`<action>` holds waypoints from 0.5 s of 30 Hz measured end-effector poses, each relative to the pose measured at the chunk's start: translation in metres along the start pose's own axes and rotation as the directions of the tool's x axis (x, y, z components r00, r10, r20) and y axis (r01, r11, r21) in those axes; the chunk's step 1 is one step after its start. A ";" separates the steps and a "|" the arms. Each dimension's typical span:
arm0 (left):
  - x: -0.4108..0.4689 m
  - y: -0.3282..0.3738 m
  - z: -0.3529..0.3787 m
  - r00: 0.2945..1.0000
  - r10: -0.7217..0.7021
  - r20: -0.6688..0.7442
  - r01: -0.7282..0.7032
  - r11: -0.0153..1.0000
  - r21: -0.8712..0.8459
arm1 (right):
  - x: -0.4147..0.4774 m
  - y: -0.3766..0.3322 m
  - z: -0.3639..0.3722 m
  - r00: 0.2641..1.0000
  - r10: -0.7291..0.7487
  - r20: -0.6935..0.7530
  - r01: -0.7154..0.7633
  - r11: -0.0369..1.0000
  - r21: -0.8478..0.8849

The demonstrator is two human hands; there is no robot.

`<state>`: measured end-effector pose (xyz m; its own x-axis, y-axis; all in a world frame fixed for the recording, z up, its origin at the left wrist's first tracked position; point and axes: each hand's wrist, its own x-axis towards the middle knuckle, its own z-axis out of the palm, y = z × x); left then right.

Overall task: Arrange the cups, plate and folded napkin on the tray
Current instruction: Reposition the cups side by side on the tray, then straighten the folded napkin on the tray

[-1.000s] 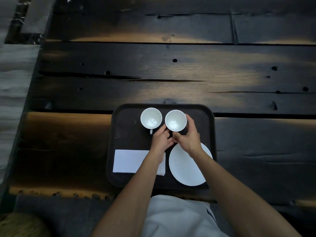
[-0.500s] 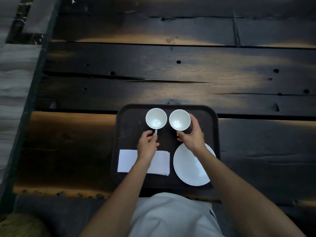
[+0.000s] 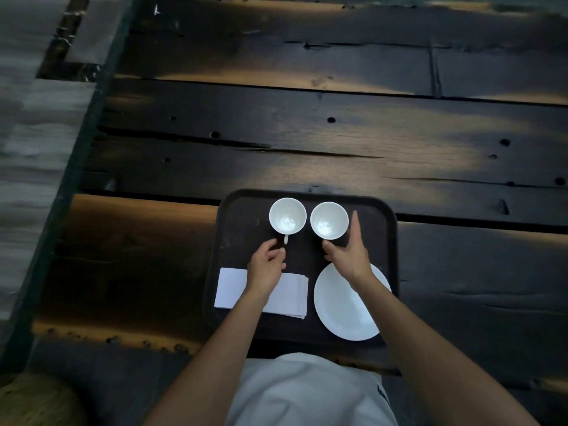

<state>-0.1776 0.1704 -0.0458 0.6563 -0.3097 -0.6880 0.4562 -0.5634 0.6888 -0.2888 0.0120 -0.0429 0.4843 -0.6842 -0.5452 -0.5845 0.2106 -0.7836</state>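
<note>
A dark tray (image 3: 381, 216) lies on the wooden table. Two white cups stand side by side at its far edge: the left cup (image 3: 287, 215), its handle pointing toward me, and the right cup (image 3: 329, 220). A folded white napkin (image 3: 229, 287) lies near left and a white plate (image 3: 341, 309) near right. My left hand (image 3: 266, 265) hovers over the napkin, its loosely curled fingertips just short of the left cup's handle. My right hand (image 3: 350, 253) is spread around the right cup's near side, thumb below it and forefinger straight along its right; whether they touch is unclear.
The table (image 3: 307, 142) is dark planks with gaps and knot holes, stretching far beyond the tray. Its left edge runs diagonally beside a grey floor (image 3: 27, 167). My white-clothed lap (image 3: 307, 392) sits below the near edge, and something straw-coloured (image 3: 33, 401) is at the bottom left.
My left hand left the right cup, moved left to the left cup's handle and stays there. My right hand's forefinger has straightened from around the right cup. The view shifted slightly.
</note>
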 end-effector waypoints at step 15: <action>-0.035 -0.060 -0.112 0.904 0.364 0.226 -0.391 0.485 0.782 | -0.115 0.058 0.039 0.968 -0.233 -0.090 0.211 0.956 -0.206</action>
<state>-0.1605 0.3006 -0.0379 0.6231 -0.6579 -0.4230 -0.5055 -0.7514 0.4240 -0.3531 0.1299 -0.0377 0.5468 -0.7744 -0.3184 -0.5903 -0.0869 -0.8025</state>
